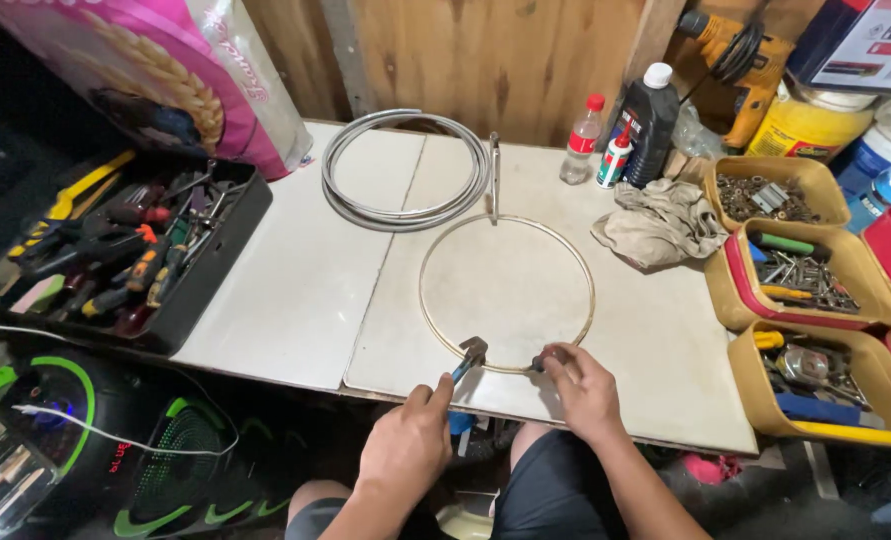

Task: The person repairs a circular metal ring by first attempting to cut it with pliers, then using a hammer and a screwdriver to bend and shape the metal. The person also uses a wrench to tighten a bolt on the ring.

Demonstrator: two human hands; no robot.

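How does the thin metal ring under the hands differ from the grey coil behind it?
The metal ring is one thin, pale loop; the grey coil is thicker hose wound in several turns. The left hand and right hand work at the ring's near edge; the coil lies untouched. Both are round and flat on the table.

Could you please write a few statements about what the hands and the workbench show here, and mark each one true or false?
1. The left hand holds blue-handled pliers against the thin round metal ring. True.
2. The right hand rests on the crumpled beige cloth. False: it is at the near edge of the ring, and the cloth lies apart at the back right.
3. The coiled grey cable lies behind the ring on the white tabletop. True.
4. The black tray of hand tools stands to the right of the ring. False: it is on the left; tan bins of hardware are on the right.
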